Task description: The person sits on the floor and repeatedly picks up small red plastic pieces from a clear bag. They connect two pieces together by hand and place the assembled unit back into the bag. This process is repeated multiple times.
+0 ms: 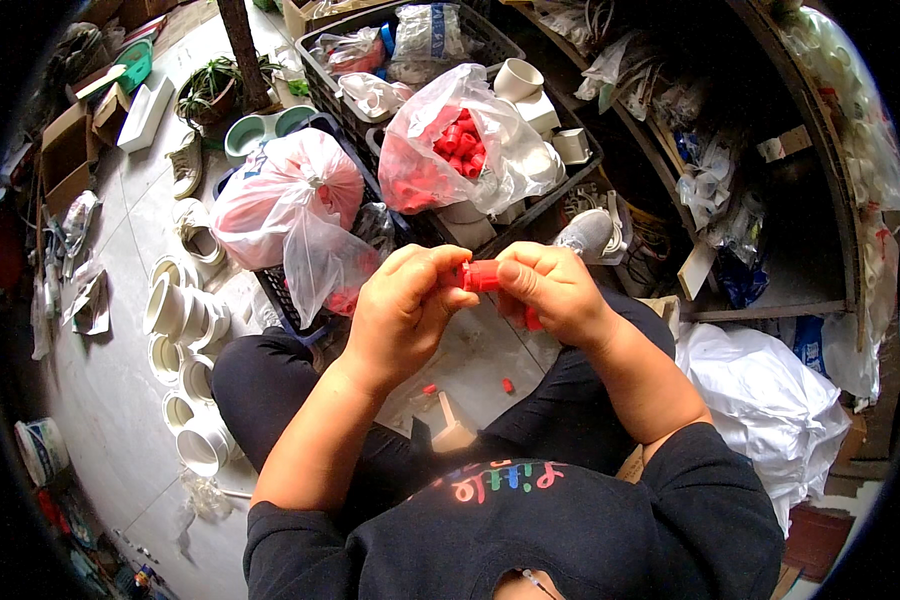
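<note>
In front of my knees, my left hand (410,295) and my right hand (558,290) meet at a short red plastic fitting (482,275). The left fingers pinch its left end, while the right thumb and fingers grip the other end. A second red piece (533,319) peeks out below the right fingers, tucked against the palm. Just beyond my hands, an open clear bag (515,125) holds many red fittings (460,147). To its left is a knotted, filled plastic bag (290,195) with a reddish content. Two small red pieces (430,389) (508,385) lie on the floor between my legs.
Black crates (515,50) support the bags. White pipe fittings (202,445) line the floor at left, near a potted plant (210,92). A large white sack (760,400) sits by my right side, below wooden shelving (820,110). Shoes (585,232) rest beside the crates.
</note>
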`<state>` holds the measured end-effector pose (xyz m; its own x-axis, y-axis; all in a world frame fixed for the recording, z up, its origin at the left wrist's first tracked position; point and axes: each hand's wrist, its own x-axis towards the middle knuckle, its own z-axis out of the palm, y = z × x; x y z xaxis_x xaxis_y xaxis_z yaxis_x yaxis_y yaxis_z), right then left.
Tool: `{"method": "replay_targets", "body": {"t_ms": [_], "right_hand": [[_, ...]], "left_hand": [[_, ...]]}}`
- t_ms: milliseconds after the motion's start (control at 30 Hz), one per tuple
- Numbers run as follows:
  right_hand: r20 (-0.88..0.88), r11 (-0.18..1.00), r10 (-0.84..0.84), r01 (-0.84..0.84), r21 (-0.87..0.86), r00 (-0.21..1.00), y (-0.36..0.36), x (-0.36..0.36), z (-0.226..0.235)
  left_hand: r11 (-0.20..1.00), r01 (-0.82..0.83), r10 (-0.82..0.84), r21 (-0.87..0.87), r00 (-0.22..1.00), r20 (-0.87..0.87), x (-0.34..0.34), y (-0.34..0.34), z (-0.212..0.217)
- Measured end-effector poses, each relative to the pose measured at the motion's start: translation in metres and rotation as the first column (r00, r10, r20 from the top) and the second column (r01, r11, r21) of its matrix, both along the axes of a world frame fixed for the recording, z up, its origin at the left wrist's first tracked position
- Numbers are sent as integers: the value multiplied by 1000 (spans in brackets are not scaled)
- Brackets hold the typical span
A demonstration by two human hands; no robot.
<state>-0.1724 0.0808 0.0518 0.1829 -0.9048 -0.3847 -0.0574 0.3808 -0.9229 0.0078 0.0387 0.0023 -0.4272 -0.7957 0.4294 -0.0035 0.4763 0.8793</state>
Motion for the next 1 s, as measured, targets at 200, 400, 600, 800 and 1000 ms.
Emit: {"method": "replay_targets", "body": {"t_ms": [200,400,600,800,1000], "right_hand": [[64,987,13,-23,161,998,-4,-1,2],[-318,890,-112,-48,-453,941,-2,0,-11],[-49,996,-72,70,-54,996,0,1,-1],[82,974,60,-76,215,995,-6,-11,-5],[-412,856,-119,-118,-504,903,-2,0,-3]], "left_hand": [[1000,15,-16,9,999,46,2,0,4],[949,71,-51,306,996,-73,-3,2,-9],[974,68,-69,215,998,-4,-2,1,-3],[997,57,-61,49,994,91,2,4,5],[683,245,-131,688,968,-214,3,1,-1]]}}
